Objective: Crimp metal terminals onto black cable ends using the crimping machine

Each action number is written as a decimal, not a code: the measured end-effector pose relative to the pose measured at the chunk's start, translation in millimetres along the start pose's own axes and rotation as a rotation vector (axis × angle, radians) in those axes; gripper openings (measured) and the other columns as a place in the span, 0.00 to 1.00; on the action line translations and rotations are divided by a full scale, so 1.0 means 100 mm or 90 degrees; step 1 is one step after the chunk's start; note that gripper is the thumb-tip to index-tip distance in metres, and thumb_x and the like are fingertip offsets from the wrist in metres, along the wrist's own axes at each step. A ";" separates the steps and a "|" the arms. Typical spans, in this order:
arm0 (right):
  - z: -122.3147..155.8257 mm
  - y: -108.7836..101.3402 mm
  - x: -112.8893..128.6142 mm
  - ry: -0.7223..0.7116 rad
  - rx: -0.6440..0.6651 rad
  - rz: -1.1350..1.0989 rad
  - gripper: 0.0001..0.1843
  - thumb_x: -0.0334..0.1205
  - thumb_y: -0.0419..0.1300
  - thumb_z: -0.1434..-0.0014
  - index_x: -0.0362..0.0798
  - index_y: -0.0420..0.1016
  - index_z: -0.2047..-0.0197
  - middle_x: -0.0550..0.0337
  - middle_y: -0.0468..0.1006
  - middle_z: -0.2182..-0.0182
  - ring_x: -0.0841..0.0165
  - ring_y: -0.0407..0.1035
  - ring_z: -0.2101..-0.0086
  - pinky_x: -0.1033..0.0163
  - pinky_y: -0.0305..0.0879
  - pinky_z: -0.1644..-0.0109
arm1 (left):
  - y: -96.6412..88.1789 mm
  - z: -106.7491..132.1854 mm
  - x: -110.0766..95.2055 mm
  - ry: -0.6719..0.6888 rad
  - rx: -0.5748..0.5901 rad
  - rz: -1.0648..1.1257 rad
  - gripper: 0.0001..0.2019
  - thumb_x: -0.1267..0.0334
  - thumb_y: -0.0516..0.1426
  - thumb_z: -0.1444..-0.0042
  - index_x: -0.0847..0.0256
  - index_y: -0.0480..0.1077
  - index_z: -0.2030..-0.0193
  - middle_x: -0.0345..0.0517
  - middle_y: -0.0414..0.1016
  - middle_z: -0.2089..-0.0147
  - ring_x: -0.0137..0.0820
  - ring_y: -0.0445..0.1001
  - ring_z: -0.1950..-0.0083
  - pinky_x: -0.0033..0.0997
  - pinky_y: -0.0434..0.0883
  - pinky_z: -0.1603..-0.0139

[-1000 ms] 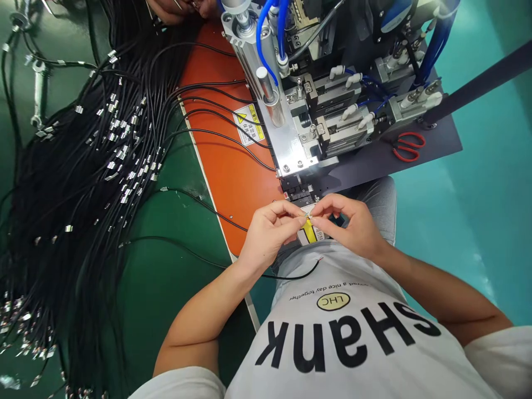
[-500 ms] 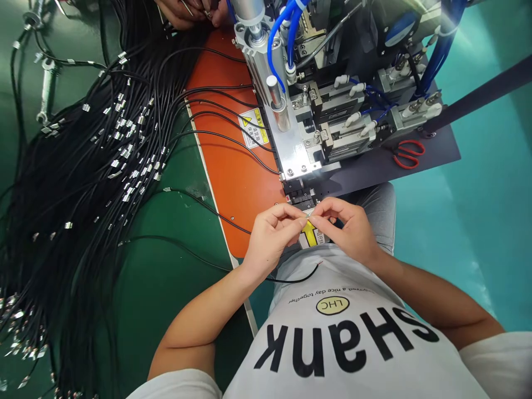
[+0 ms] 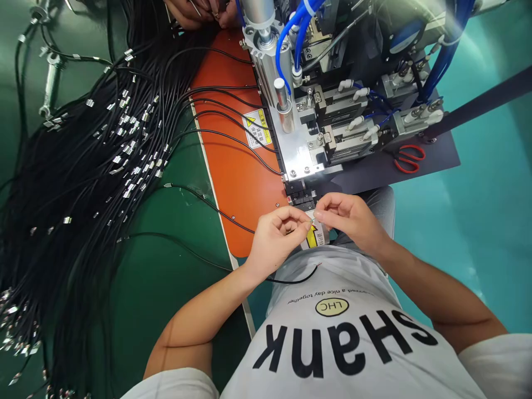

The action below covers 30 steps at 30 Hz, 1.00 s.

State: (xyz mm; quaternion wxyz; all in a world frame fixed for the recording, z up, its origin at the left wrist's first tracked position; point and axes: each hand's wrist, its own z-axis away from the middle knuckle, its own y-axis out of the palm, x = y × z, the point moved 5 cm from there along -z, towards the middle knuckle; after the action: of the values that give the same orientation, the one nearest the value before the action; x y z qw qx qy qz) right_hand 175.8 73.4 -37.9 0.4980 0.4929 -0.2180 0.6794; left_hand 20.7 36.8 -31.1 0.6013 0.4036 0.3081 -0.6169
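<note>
My left hand and my right hand meet fingertip to fingertip just below the front of a metal pneumatic machine. Both pinch a tiny part between them, too small to name. A thin black cable runs from the green table under my left wrist and ends with a red-tipped end on my white shirt. A yellow arrow label shows beneath my fingers.
A big heap of black cables with metal clips covers the green table on the left. Several cables cross the orange mat into the machine. Red scissors lie on the grey base plate. Another person's hands work at the top edge.
Both hands have shifted slightly to the right and closer to the machine's front, still pinched together. The view has tilted a little; the cables have not moved.
</note>
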 end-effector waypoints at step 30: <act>0.07 0.01 0.00 -0.134 0.208 0.243 0.10 0.41 0.54 0.31 0.47 0.67 0.65 0.64 0.68 0.70 0.73 0.60 0.71 0.65 0.57 0.67 | 0.04 -0.01 0.10 -0.125 0.225 0.059 0.05 0.66 0.65 0.46 0.65 0.75 0.65 0.35 0.64 0.78 0.16 0.57 0.77 0.20 0.56 0.75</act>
State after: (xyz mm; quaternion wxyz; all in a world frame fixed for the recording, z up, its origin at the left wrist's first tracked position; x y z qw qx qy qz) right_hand 178.0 67.3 -34.8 0.2492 0.5846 -0.2452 0.7321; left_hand 24.8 32.3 -40.0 0.5763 0.4543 0.1160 -0.6694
